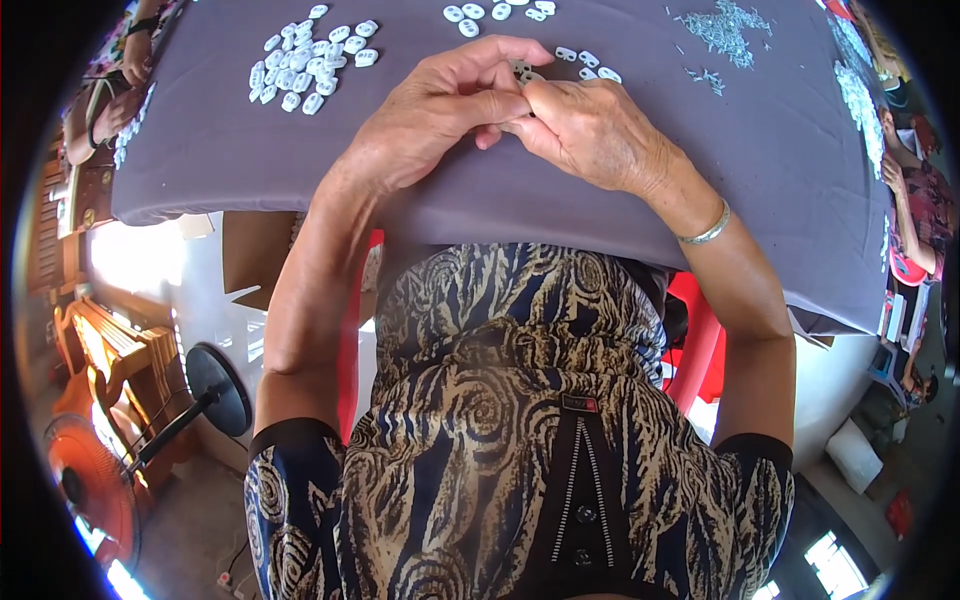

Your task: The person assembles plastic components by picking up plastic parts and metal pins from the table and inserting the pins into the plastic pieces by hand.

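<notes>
My left hand (430,115) and my right hand (600,130) meet above the dark grey cloth of the table (500,200). Both are closed, thumbs and fingertips pinched together. Whatever sits between the fingertips is small and mostly hidden. Just behind the fingers a pale piece (524,72) partly shows; I cannot tell whether it is held or lies on the cloth. Beside my right knuckles lie several small white plastic pieces (588,73) with dark holes. To the left of my left hand spreads a loose pile of white oval pieces (310,62) with dark openings.
More white pieces (470,14) lie at the far edge, and a heap of small metal screws or pins (724,36) at far right. Other people's hands (112,110) work at the left and right table ends. A floor fan (90,480) stands lower left.
</notes>
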Motion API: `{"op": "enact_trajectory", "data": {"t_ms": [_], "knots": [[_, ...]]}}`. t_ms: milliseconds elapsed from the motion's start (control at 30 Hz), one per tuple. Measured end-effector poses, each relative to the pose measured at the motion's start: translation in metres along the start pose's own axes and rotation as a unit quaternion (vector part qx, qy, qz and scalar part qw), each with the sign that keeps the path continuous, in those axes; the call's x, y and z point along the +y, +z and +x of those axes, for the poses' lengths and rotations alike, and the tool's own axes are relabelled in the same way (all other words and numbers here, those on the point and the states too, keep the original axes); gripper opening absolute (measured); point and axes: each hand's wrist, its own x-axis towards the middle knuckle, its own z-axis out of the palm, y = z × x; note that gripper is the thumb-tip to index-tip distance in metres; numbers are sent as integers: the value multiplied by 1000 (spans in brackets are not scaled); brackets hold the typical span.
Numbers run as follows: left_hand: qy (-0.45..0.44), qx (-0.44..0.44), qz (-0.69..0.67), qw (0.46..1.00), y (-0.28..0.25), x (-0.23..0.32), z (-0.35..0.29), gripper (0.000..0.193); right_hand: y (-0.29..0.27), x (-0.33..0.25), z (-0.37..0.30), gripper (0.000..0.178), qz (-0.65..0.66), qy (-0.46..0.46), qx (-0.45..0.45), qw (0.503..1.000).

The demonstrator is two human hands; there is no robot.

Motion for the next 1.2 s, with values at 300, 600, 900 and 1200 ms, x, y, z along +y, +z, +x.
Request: {"op": "enact_trajectory", "data": {"t_ms": [300, 600, 900, 1200], "knots": [[142, 159, 187, 959, -28, -11, 5, 11, -24, -3, 10, 22, 31, 114, 138, 983], [191, 426, 474, 747, -81, 4, -6, 15, -36, 30, 7, 17, 75, 154, 166, 971], [219, 333, 379, 835, -32, -7, 5, 15, -9, 15, 11, 13, -23, 57, 35, 998], [166, 254, 338, 891, -14, -11, 5, 15, -34, 16, 6, 10, -61, 113, -60, 990]]}}
